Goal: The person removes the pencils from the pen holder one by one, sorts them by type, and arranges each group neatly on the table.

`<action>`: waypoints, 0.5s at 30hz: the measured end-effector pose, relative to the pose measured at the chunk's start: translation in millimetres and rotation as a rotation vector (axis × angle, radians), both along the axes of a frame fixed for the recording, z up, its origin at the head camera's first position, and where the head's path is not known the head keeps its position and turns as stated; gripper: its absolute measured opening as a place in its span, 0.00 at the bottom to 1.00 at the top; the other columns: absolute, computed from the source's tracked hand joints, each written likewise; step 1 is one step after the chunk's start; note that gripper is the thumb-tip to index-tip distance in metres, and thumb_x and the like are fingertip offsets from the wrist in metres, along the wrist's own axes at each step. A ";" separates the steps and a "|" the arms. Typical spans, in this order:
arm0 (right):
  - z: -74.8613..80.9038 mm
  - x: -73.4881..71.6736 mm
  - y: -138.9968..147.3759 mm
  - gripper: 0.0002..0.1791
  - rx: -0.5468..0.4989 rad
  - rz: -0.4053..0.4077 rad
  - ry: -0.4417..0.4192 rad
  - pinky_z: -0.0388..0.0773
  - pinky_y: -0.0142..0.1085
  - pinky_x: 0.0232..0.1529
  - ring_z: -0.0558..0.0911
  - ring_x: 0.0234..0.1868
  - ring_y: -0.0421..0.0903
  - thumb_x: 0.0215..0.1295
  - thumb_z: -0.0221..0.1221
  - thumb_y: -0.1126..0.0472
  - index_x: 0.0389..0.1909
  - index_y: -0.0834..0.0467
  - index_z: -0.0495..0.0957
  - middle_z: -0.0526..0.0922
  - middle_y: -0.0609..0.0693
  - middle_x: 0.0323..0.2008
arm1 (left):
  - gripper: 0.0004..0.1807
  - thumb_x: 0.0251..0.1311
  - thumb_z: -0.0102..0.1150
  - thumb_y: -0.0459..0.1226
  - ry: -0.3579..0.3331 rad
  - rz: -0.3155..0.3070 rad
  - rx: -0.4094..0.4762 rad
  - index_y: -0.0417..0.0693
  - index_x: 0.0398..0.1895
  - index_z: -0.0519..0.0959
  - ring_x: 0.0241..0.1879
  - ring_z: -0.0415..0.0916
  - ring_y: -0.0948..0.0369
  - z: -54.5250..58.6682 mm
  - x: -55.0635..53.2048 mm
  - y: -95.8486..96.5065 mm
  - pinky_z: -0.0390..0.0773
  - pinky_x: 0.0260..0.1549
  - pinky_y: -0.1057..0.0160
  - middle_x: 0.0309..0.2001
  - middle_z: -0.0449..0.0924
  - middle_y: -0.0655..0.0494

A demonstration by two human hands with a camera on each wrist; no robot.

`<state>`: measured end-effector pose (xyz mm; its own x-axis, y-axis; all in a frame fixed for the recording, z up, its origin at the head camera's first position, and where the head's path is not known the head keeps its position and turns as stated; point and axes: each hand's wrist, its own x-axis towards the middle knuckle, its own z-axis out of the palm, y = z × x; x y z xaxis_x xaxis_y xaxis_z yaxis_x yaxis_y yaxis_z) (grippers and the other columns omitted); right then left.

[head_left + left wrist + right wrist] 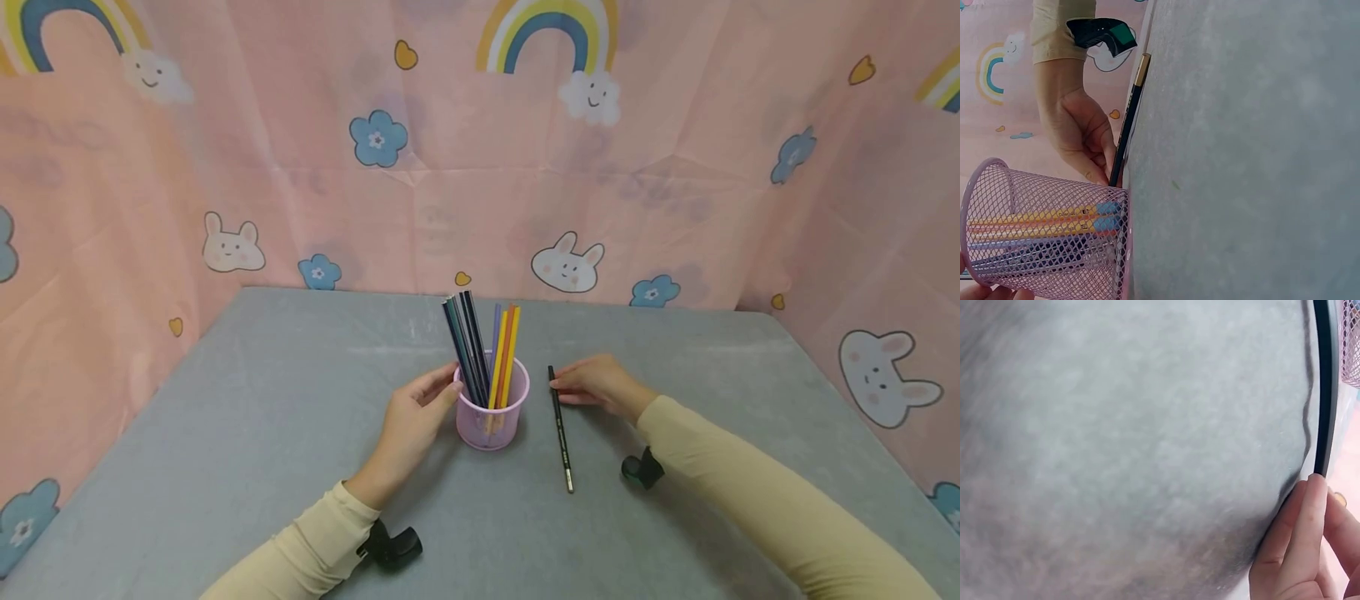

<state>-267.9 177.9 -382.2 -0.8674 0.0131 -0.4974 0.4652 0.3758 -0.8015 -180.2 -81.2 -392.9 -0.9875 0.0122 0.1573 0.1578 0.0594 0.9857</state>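
Observation:
A pink mesh pencil cup (487, 432) stands upright on the table, and my left hand (408, 425) holds its left side, thumb near the rim. Black and dark green pencils (471, 354) lean left inside it; yellow, orange and purple pencils (504, 358) lean right. To the right of the cup, my right hand (603, 385) pinches a black pencil (561, 433) near its far end. The pencil's gold-banded end points toward me, close over the table. In the right wrist view, fingertips (1315, 487) grip the dark pencil (1326, 394). Part of my left hand is hidden behind the cup.
The grey table (300, 417) stretches out to both sides of the cup. A pink curtain (450, 208) with rainbows, rabbits and flowers hangs behind it and along the sides. A black wrist camera (393, 547) sits under the left sleeve, another (642, 468) under the right.

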 end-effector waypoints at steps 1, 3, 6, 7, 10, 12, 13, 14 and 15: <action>0.5 0.2 -0.8 0.21 0.010 0.002 0.002 0.87 0.31 0.37 0.86 0.29 0.36 0.65 0.64 0.65 0.57 0.70 0.77 0.88 0.56 0.41 | 0.22 0.68 0.59 0.33 0.000 0.000 0.005 0.32 0.62 0.74 0.63 0.76 0.47 0.0 -0.3 0.2 0.78 0.61 0.63 0.62 0.77 0.37; 1.1 0.4 -2.2 0.20 0.023 -0.002 0.004 0.87 0.30 0.37 0.85 0.29 0.36 0.65 0.64 0.65 0.56 0.70 0.78 0.88 0.56 0.41 | 0.22 0.68 0.59 0.33 0.005 -0.001 0.010 0.31 0.62 0.74 0.62 0.76 0.47 0.0 -0.3 0.6 0.78 0.60 0.64 0.61 0.77 0.37; 0.9 1.5 -4.0 0.20 0.043 0.000 0.016 0.87 0.30 0.36 0.86 0.29 0.37 0.65 0.64 0.65 0.55 0.70 0.78 0.88 0.58 0.42 | 0.21 0.68 0.59 0.32 0.006 0.003 0.013 0.31 0.62 0.75 0.62 0.76 0.47 -0.7 -0.9 0.5 0.78 0.60 0.65 0.61 0.77 0.37; 0.6 1.9 -4.6 0.19 0.050 0.002 0.023 0.87 0.30 0.36 0.86 0.29 0.37 0.65 0.64 0.65 0.55 0.70 0.79 0.88 0.58 0.43 | 0.21 0.68 0.59 0.32 0.008 0.004 0.011 0.31 0.62 0.75 0.62 0.76 0.47 -0.8 -0.9 0.4 0.78 0.60 0.65 0.61 0.78 0.37; -1.0 2.8 -6.8 0.18 0.064 -0.004 0.045 0.87 0.30 0.36 0.86 0.30 0.37 0.65 0.64 0.65 0.54 0.70 0.79 0.87 0.61 0.46 | 0.21 0.67 0.59 0.32 0.007 0.010 0.005 0.31 0.61 0.75 0.62 0.77 0.47 -1.4 -1.0 0.1 0.79 0.60 0.65 0.61 0.78 0.37; -2.3 2.9 -8.2 0.18 0.082 -0.014 0.059 0.87 0.30 0.35 0.86 0.29 0.37 0.65 0.64 0.65 0.53 0.70 0.80 0.87 0.61 0.46 | 0.21 0.68 0.59 0.32 0.009 0.010 0.000 0.31 0.61 0.75 0.62 0.77 0.47 -1.4 -1.0 0.2 0.79 0.60 0.64 0.61 0.78 0.37; -2.8 3.0 -9.0 0.17 0.092 -0.019 0.066 0.87 0.29 0.34 0.85 0.29 0.36 0.65 0.65 0.66 0.52 0.70 0.80 0.87 0.61 0.47 | 0.21 0.68 0.59 0.32 0.009 0.010 -0.001 0.31 0.61 0.75 0.62 0.77 0.47 -1.6 -0.9 0.3 0.79 0.60 0.64 0.61 0.78 0.37; -3.5 3.1 -9.8 0.17 0.104 -0.021 0.071 0.87 0.29 0.33 0.85 0.28 0.36 0.64 0.65 0.66 0.52 0.70 0.81 0.87 0.61 0.46 | 0.21 0.68 0.59 0.32 0.008 0.010 -0.001 0.31 0.61 0.75 0.62 0.77 0.47 -1.7 -0.8 0.4 0.79 0.60 0.64 0.61 0.78 0.37; -4.2 3.2 -10.5 0.17 0.115 -0.027 0.076 0.87 0.29 0.32 0.85 0.27 0.37 0.63 0.66 0.66 0.51 0.69 0.81 0.87 0.61 0.46 | 0.21 0.68 0.59 0.32 0.008 0.011 -0.001 0.31 0.61 0.75 0.62 0.77 0.47 -1.8 -0.8 0.5 0.79 0.60 0.64 0.61 0.78 0.37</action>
